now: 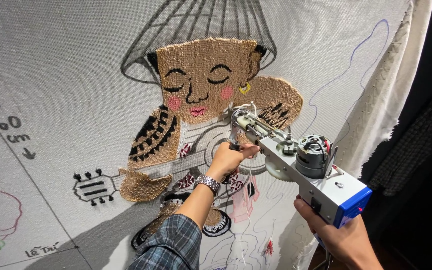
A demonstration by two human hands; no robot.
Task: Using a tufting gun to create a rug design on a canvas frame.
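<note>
A white and blue tufting gun (306, 167) with an exposed motor points its needle end at the stretched grey backing cloth (66, 65). My right hand (338, 235) grips the gun's rear handle from below. My left hand (231, 159), with a metal wristwatch and plaid sleeve, holds the front handle under the gun's nose, close against the cloth. The nose sits just below the tan tufted face (203, 75) of a drawn figure with a lined hat. White yarn (250, 200) hangs down from the gun.
The figure has tan and black tufted shoulders (153, 137) and a partly tufted guitar (126, 184) drawn across it. Pen outlines and arrows mark the cloth at left. The cloth's frayed edge (391, 85) runs down the right, with dark space beyond.
</note>
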